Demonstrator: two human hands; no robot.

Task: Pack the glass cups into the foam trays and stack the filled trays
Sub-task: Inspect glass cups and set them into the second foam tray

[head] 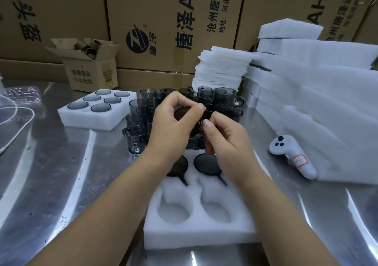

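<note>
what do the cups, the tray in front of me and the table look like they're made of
Cups: smoky grey and see-through with glossy rims, so glass, though clear plastic could look alike. Tray: white matte foam, with soft fuzzy cut edges round its pockets. Table: bare metal, likely stainless steel, given the streaky mirror-like reflections.

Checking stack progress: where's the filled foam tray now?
Head view, left side: the filled foam tray sits on the table, beside the loose cups, just in front of the open carton.
</note>
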